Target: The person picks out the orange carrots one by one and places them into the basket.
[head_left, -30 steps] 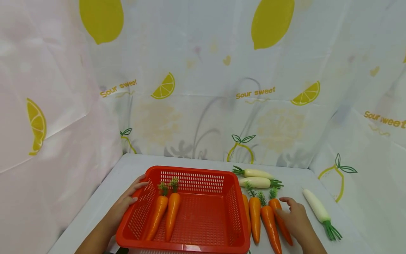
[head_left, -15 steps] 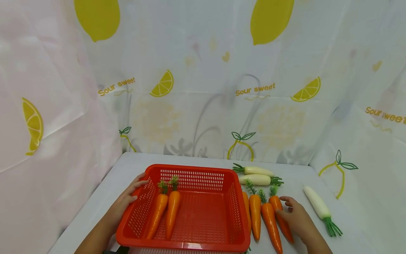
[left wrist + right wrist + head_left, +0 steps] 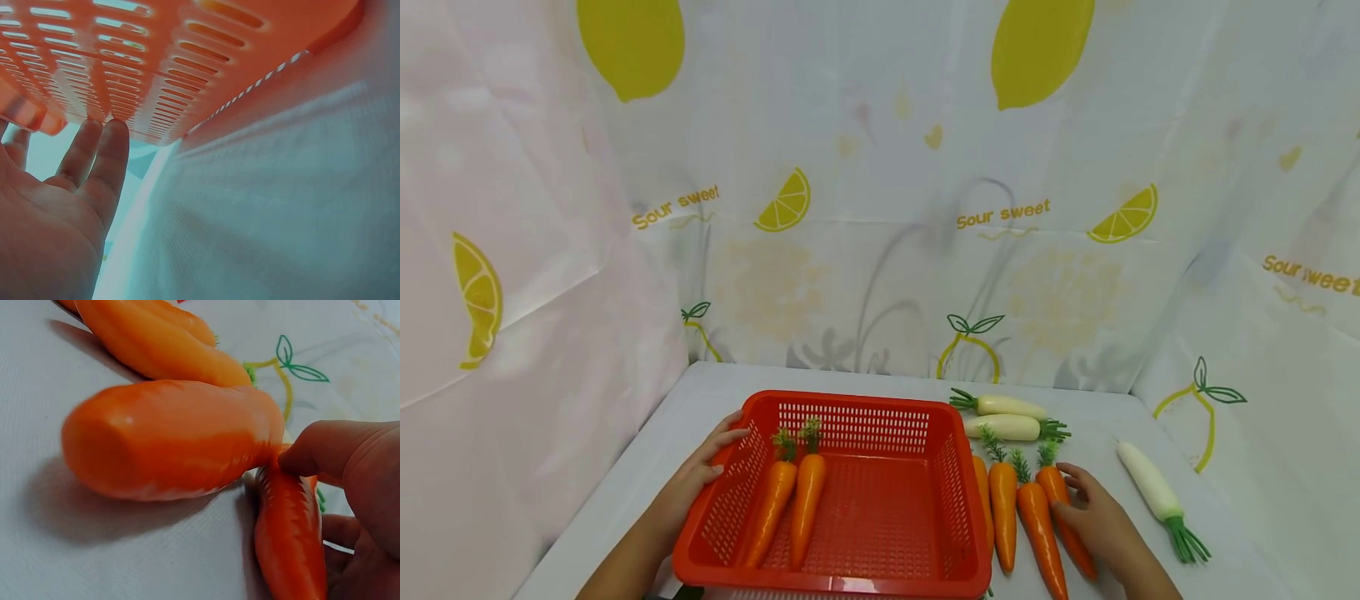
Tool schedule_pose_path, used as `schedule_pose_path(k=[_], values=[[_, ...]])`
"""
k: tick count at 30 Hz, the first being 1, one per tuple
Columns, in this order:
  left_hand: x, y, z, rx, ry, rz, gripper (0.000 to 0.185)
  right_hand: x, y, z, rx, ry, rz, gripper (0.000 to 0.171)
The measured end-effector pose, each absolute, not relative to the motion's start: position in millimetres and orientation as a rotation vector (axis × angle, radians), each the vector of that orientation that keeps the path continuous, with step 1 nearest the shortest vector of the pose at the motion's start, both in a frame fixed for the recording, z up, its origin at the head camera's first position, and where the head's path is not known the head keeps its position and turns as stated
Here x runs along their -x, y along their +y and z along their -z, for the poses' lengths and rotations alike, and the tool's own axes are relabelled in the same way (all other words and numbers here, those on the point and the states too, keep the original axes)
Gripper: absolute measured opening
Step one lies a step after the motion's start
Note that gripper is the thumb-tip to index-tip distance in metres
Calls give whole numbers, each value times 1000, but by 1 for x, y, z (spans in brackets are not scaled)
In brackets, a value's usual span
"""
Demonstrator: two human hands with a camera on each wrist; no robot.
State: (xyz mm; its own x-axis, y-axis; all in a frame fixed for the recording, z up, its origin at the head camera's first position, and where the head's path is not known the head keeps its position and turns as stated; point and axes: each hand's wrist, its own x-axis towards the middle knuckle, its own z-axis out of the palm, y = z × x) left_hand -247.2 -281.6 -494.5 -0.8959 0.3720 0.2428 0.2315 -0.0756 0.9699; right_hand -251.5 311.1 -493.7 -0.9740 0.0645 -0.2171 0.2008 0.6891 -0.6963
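A red plastic basket (image 3: 865, 471) with slotted walls holds two orange carrots, one of them the right-hand carrot (image 3: 807, 504). My left hand (image 3: 688, 483) rests at its left rim; in the left wrist view straight fingertips (image 3: 112, 134) touch the slotted wall from outside. My right hand (image 3: 1097, 512) pinches the rightmost carrot (image 3: 1071, 533) beside the basket, thumb on its near side and fingers on the far side. In the right wrist view this carrot (image 3: 289, 537) lies on the cloth, and another thick carrot (image 3: 169, 440) overlaps its upper part.
Other carrots (image 3: 1002, 508) lie side by side along the basket's right wall. Two white radishes (image 3: 1007, 427) lie behind them, and a third radish (image 3: 1150, 483) lies at the far right. Lemon-print cloth walls (image 3: 865, 275) enclose the white table (image 3: 730, 379).
My right hand's fingers have come down and closed around the rightmost carrot, from hovering beside it. The left hand and the basket have stayed in place.
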Motion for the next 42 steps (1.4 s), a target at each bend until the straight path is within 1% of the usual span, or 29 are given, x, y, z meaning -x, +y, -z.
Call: schedule_pose_path(k=[6,12,27,34,42], values=[[246,-282,494,-628,2066,-2122,59,253,311,496,-211,2714,1173,73],[247,-283,495,-636,2053,-2124,58,255,311,498,-249,2687,1212,76],[247,-283,495,-642,1977,-2158,58,255,309,498,-338,2727,1236,74],[247,-283,493,-615,2011,-2142,58,254,309,496,-372,2723,1270,79],[247,-283,494,-600,2000,-2148,59,253,310,495,-389,2711,1298,77]])
